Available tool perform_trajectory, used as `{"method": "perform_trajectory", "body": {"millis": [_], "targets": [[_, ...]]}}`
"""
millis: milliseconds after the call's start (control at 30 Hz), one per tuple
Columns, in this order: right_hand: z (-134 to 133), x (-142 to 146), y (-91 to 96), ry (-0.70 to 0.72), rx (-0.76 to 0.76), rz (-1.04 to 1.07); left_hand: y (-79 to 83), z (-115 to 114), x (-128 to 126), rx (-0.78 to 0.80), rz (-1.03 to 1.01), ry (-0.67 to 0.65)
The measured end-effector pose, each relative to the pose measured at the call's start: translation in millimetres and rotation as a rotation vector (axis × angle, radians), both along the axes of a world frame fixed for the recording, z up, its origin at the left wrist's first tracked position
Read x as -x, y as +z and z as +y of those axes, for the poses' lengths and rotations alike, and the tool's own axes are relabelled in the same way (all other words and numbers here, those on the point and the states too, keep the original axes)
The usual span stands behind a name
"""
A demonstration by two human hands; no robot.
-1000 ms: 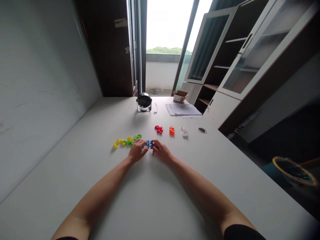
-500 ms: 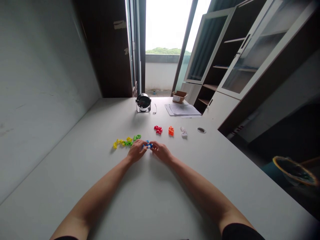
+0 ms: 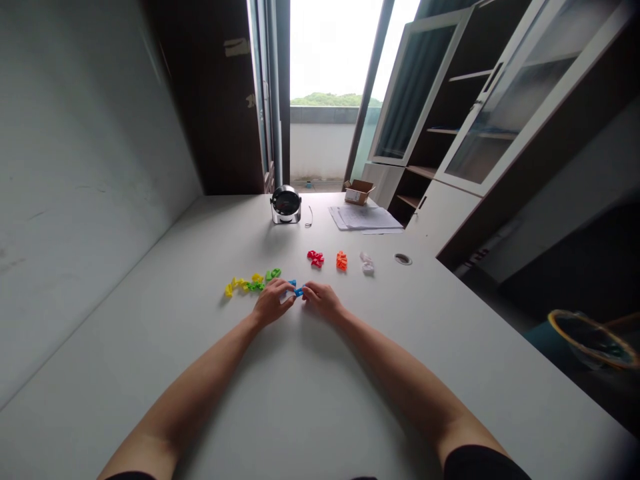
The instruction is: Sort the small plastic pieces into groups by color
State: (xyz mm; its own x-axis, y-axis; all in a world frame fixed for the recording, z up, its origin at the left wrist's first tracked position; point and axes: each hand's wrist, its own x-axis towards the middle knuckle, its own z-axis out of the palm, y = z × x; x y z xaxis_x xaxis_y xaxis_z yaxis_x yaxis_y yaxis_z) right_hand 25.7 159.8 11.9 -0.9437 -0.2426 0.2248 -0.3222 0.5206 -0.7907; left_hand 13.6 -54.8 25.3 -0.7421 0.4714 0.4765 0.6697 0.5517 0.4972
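Note:
Both hands meet at the middle of the white table (image 3: 310,400) over a small blue plastic piece (image 3: 298,291). My left hand (image 3: 271,301) pinches its left side and my right hand (image 3: 323,300) pinches its right side, fingers curled. A second blue bit (image 3: 292,283) shows just behind my left fingers. A row of yellow and green pieces (image 3: 253,283) lies directly left of my left hand.
Beyond my hands lie a red cluster (image 3: 316,258), an orange cluster (image 3: 342,261) and a white cluster (image 3: 368,265). Further back stand a small round fan (image 3: 286,204), a paper stack (image 3: 365,218) and an open cardboard box (image 3: 359,193). A cable hole (image 3: 402,259) sits right.
The hands have drawn slightly closer together on the blue piece; less of it shows between the fingers. The view has shifted a little.

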Motion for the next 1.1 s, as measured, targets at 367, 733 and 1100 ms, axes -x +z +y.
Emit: {"method": "perform_trajectory", "body": {"millis": [367,733,1100], "targets": [[-1,-3,4.5,0.027,-0.037,0.033,-2.5,0,2,0.003,-0.005,-0.047],[-4,-1,-3.2,0.015,0.049,0.111,-4.4,0,6,0.05,-0.042,0.009],[11,10,-6.5,-0.396,-0.151,0.124,-12.2,0,8,0.11,-0.074,0.049]]}}
